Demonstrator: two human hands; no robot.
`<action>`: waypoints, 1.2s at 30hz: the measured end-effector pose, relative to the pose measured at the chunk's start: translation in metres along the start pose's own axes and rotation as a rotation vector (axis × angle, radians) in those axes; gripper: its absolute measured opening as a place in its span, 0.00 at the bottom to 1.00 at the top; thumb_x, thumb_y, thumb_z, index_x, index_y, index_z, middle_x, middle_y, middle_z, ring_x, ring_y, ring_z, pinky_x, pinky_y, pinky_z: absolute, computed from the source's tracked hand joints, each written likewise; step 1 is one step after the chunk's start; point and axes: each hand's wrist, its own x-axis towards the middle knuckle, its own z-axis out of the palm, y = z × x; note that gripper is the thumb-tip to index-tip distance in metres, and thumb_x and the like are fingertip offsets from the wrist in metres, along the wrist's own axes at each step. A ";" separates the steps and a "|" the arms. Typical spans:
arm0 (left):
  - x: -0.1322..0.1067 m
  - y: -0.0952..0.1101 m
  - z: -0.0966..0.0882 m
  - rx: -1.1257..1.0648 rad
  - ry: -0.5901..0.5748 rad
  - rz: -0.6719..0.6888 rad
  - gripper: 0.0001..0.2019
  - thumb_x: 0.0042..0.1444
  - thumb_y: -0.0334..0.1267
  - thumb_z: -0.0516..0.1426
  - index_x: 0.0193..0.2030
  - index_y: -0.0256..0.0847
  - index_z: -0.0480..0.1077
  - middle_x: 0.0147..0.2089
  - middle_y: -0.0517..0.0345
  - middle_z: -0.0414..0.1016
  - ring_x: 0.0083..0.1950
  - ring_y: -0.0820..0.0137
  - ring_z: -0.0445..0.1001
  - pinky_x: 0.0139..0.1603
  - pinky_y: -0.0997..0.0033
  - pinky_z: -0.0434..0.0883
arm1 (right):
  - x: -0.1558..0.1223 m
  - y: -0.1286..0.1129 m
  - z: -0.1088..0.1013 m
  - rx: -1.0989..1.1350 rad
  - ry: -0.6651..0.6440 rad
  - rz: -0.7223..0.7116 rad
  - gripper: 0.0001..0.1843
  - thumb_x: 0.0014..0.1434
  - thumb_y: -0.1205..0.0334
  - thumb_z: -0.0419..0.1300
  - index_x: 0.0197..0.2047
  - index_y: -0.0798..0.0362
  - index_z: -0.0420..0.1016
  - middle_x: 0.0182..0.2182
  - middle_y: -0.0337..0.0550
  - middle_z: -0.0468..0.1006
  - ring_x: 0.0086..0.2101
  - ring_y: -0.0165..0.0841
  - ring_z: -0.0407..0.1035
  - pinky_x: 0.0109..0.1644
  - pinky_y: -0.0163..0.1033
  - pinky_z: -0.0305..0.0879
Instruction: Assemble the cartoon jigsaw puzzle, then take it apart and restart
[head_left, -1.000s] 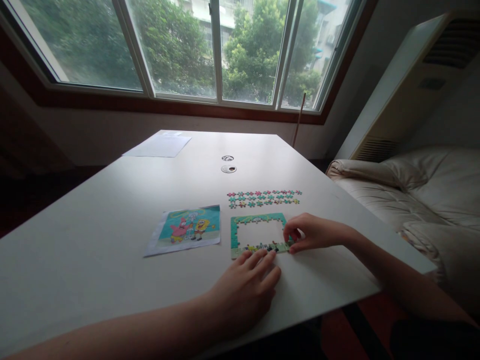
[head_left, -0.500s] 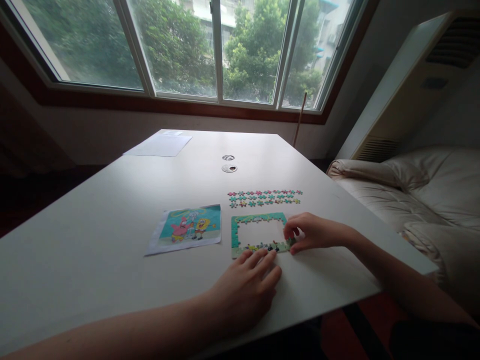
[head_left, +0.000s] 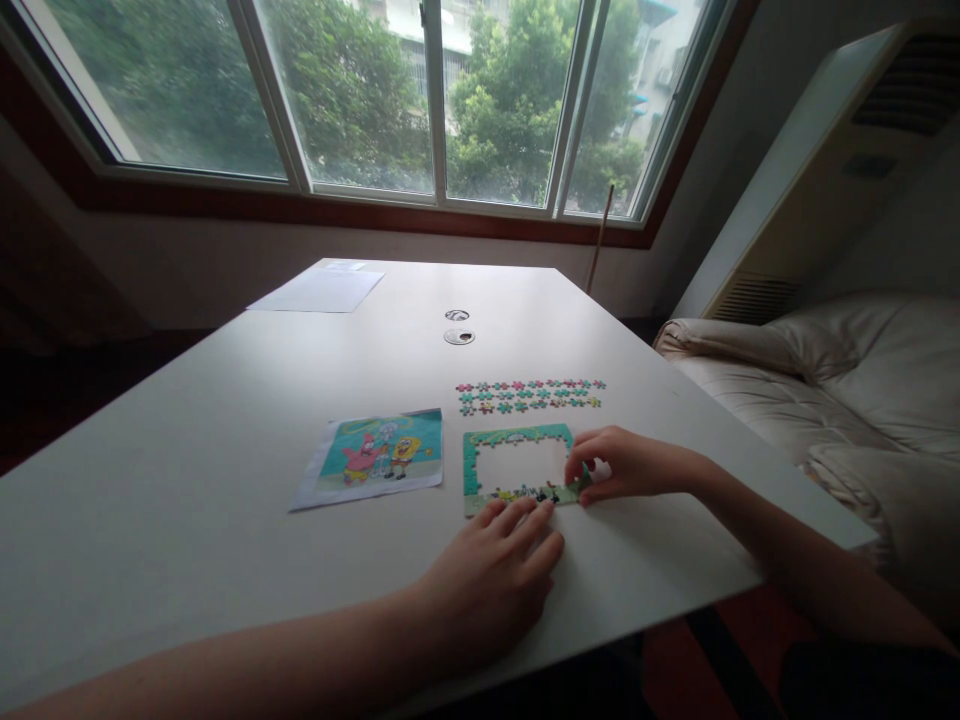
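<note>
A jigsaw border [head_left: 470,470] lies on the white table, a teal and pale green frame of joined pieces around a bare middle. My left hand [head_left: 499,570] rests at its lower edge, fingers stretched out with the tips on the bottom strip. At the lower right corner, my right hand [head_left: 619,465] is curled, thumb and fingers pinching a green puzzle piece [head_left: 576,488] against the frame's right side; the fingers partly hide it. Beyond the frame lie loose puzzle pieces [head_left: 517,385] in three rows. A printed cartoon picture [head_left: 382,450] on paper sits left of the frame.
White paper sheets [head_left: 319,290] lie at the table's far left. Two round inserts [head_left: 459,337] are set in the tabletop [head_left: 225,440]. A padded sofa [head_left: 750,370] stands on the right, below a tall pale appliance [head_left: 810,150]. A window runs behind the table.
The green piece under my right hand has gone from tilted to lying flatter at the frame's corner. My right fingers have shifted very slightly left; my left hand stays put.
</note>
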 end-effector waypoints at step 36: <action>0.040 -0.014 -0.005 0.023 -0.001 0.101 0.22 0.60 0.45 0.48 0.57 0.35 0.57 0.60 0.51 0.60 0.55 0.61 0.60 0.52 0.61 0.58 | -0.004 0.018 -0.010 0.029 -0.088 0.125 0.13 0.53 0.54 0.57 0.33 0.57 0.71 0.24 0.37 0.69 0.25 0.25 0.61 0.27 0.30 0.57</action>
